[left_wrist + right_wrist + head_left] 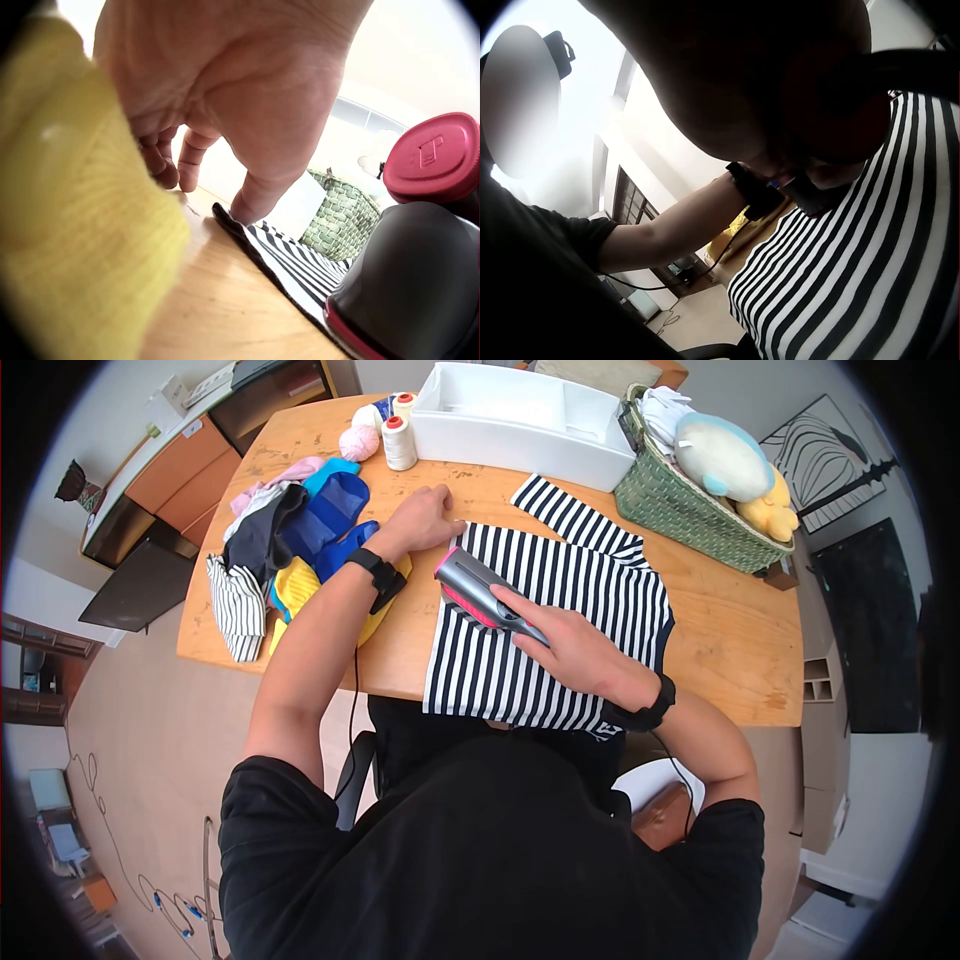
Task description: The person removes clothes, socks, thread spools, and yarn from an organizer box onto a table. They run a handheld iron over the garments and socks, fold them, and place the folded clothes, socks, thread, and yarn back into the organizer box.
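Shirt (598, 596) — black-and-white stripes

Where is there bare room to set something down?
The table is bare right of the striped shirt, in front of the basket; a smaller patch lies between shirt, white box and left hand. Crowded: the left, heaped with clothes, and back.

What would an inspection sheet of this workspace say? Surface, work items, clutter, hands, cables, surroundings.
Surface: wooden table, some dark marks.
Work items: striped shirt laid out, hem past the near edge; grey-and-pink handheld device over it.
Clutter: clothes heap, yarn ball, thread cone, white box, green basket with plush toys.
Hands: left hand touches the shirt's edge; right hand grips the device.
Cables: one cable hangs from the left wristband; loose cable on the floor.
Surroundings: cabinet, wall picture.
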Action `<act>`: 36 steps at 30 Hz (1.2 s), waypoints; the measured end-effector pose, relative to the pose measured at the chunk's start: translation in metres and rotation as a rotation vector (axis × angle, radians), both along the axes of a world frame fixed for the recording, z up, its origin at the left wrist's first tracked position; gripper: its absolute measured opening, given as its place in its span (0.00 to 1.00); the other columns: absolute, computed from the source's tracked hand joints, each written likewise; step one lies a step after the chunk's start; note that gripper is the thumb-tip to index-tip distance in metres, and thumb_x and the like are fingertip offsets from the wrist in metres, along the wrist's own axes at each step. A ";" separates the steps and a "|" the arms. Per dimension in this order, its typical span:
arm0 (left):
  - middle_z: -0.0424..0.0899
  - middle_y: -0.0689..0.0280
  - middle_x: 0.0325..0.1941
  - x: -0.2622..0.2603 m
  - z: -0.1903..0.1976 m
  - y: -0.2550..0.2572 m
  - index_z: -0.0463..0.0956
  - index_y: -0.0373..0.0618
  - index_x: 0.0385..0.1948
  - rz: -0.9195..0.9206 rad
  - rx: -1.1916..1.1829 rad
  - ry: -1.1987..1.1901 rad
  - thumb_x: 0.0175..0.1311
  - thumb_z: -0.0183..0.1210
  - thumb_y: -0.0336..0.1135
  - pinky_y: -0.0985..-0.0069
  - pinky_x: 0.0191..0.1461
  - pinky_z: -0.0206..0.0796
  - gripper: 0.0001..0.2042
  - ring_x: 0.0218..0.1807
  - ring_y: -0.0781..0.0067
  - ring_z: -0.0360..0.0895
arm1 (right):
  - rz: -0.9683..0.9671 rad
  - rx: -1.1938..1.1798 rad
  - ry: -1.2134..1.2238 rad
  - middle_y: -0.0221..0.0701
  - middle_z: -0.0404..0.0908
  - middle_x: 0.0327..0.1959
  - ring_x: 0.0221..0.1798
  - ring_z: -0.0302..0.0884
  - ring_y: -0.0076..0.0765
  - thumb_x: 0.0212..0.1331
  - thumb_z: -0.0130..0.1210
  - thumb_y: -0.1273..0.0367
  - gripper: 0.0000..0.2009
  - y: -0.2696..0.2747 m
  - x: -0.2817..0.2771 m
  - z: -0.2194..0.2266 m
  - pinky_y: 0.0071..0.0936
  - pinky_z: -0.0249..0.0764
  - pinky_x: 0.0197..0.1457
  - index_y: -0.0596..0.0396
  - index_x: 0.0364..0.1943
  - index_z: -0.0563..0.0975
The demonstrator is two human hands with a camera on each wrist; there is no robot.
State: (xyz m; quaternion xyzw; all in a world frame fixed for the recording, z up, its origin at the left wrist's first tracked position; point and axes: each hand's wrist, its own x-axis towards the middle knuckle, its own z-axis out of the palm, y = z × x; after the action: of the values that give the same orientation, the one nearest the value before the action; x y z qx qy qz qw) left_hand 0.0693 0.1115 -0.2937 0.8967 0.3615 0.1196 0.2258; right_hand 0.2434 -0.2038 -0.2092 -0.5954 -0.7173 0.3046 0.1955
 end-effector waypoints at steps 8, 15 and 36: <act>0.90 0.48 0.45 0.001 0.000 0.000 0.82 0.39 0.54 -0.005 -0.001 0.012 0.67 0.77 0.51 0.54 0.58 0.80 0.26 0.51 0.46 0.89 | 0.029 -0.051 -0.044 0.51 0.87 0.48 0.49 0.88 0.58 0.82 0.61 0.70 0.39 -0.021 -0.015 -0.002 0.50 0.83 0.59 0.39 0.93 0.60; 0.88 0.43 0.55 0.000 0.016 -0.007 0.81 0.39 0.56 0.000 -0.070 0.076 0.69 0.75 0.52 0.54 0.69 0.78 0.27 0.61 0.41 0.86 | 0.155 -0.024 -0.022 0.41 0.78 0.39 0.37 0.82 0.52 0.84 0.62 0.64 0.38 -0.050 -0.043 -0.011 0.48 0.81 0.48 0.29 0.93 0.60; 0.88 0.45 0.54 -0.001 0.009 -0.011 0.81 0.39 0.54 0.015 -0.042 -0.001 0.67 0.75 0.49 0.53 0.68 0.78 0.25 0.60 0.41 0.86 | -0.374 0.116 0.032 0.59 0.88 0.48 0.48 0.88 0.70 0.81 0.62 0.71 0.38 -0.085 0.016 -0.002 0.56 0.81 0.56 0.41 0.92 0.62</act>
State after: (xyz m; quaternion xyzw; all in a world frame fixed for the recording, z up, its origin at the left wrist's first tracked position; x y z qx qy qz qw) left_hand 0.0687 0.1004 -0.2846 0.8888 0.3707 0.1143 0.2439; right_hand 0.2597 -0.2884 -0.2109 -0.7011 -0.6073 0.2304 0.2943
